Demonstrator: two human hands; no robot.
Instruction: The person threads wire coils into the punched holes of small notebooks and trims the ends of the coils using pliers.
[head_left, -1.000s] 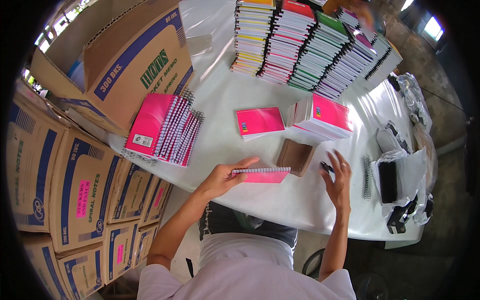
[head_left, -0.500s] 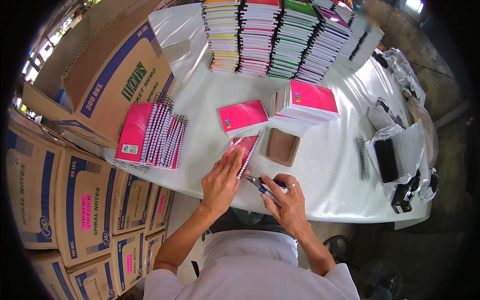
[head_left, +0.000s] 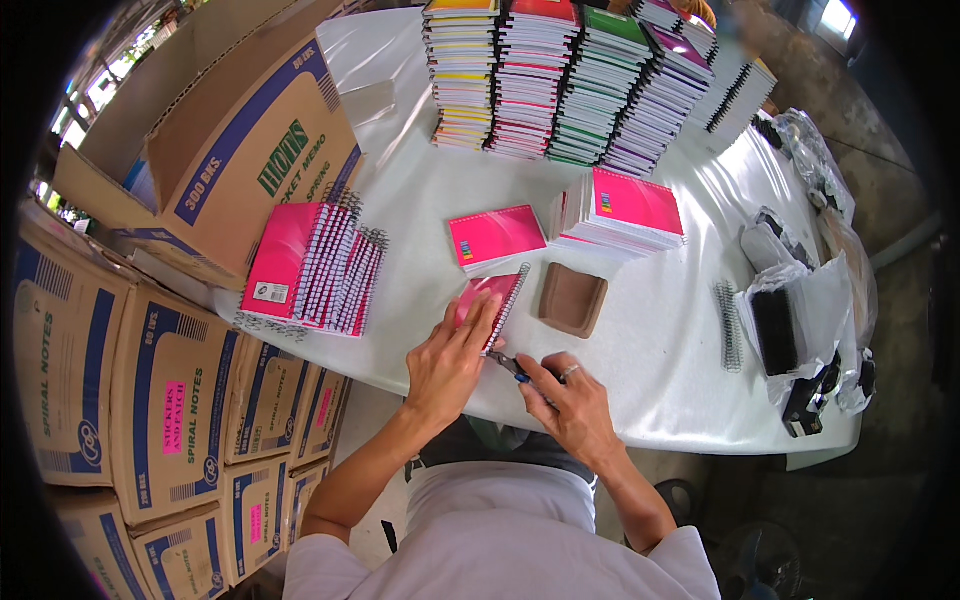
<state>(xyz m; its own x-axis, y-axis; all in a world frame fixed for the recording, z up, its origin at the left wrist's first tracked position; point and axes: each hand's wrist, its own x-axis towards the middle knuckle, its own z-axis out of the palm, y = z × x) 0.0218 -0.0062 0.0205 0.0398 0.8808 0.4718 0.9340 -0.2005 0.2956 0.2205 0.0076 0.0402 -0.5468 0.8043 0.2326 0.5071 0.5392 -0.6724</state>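
Note:
A small pink spiral notebook lies slanted near the table's front edge, its wire coil along the right side. My left hand holds it down, fingers laid together over the cover and the thumb mostly hidden. In my right hand is a pair of dark-jawed pliers, its handles squeezed inside my fingers. The jaws meet the near end of the coil; whether they grip the wire is too small to tell. Just right of the notebook sits a brown shallow block or tray.
Beyond lie a pink pad and a pile of pink pads. Coiled pink notebooks are stacked left by an open carton. Tall notebook stacks stand behind. Loose coils and bagged black coils lie right.
My right hand has closed the pliers' handles, which stood apart before, with the jaws now at the coil's near end. My left hand stays on the notebook. The whole view has shifted slightly.

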